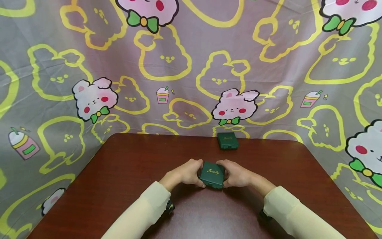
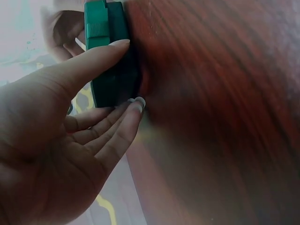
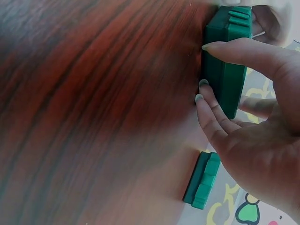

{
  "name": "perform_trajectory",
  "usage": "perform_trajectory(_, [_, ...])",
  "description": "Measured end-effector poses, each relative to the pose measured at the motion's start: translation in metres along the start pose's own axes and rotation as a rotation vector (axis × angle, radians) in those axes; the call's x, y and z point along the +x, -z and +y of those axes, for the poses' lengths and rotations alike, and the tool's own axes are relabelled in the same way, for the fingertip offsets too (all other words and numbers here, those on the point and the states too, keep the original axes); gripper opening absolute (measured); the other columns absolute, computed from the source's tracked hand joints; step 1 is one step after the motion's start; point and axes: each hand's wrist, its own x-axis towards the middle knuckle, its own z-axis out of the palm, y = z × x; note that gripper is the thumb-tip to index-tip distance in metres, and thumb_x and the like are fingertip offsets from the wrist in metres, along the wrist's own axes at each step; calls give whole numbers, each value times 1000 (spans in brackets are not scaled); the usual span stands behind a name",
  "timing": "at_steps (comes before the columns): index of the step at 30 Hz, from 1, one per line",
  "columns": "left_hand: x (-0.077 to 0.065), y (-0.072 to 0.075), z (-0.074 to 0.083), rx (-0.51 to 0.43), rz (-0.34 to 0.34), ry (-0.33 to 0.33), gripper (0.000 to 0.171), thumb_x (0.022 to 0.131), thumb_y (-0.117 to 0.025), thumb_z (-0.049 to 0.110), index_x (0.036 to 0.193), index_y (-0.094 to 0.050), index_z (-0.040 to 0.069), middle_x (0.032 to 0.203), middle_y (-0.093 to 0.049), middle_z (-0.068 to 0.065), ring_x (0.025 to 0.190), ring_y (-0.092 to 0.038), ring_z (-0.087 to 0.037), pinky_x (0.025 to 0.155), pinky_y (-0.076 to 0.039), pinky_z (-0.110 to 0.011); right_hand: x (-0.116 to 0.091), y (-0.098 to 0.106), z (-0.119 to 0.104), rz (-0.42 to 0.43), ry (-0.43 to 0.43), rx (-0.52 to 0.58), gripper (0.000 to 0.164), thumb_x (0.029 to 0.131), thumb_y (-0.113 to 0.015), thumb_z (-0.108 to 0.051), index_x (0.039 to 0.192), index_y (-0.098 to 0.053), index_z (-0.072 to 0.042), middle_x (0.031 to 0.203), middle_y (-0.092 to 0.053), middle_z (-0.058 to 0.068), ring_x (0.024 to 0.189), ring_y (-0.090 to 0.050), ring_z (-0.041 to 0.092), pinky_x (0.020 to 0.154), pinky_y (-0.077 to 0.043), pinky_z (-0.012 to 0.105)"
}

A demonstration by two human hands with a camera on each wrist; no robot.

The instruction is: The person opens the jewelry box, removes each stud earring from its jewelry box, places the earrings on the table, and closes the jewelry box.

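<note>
A dark green jewelry box (image 1: 212, 173), its lid closed and marked "Jewelry" in gold, is between both hands near the middle of the table. My left hand (image 1: 190, 172) grips its left side, thumb at the front and fingers toward the back. On the opposite side my right hand (image 1: 237, 173) holds it the same way. In the left wrist view the thumb lies against the box (image 2: 110, 84) beside its ridged clasp. The right wrist view shows thumb and fingertips on the box's side (image 3: 225, 70), close to the table surface.
A second green jewelry box (image 1: 227, 141) sits at the table's back edge, right of centre. The brown wooden table (image 1: 134, 162) reaches a patterned cloth (image 1: 185, 89) that hangs behind and at both sides.
</note>
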Motion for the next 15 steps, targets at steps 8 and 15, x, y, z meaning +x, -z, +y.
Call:
perform_trajectory(8, [1, -3, 5, 21, 4, 29, 56, 71, -96, 29, 103, -56, 8, 84, -62, 3, 72, -58, -8, 67, -49, -23, -2, 1, 1, -1, 15, -18, 80, 70, -82, 1, 142, -48, 7, 116, -57, 13, 84, -57, 17, 71, -50, 29])
perform_trajectory(15, [0, -3, 4, 17, -23, 41, 60, 70, -96, 31, 106, -54, 9, 90, -63, 1, 77, -60, -9, 72, -50, -23, -2, 3, 3, -24, 22, -15, 80, 72, -83, 1, 143, -46, 7, 119, -56, 14, 85, -58, 18, 72, -51, 29])
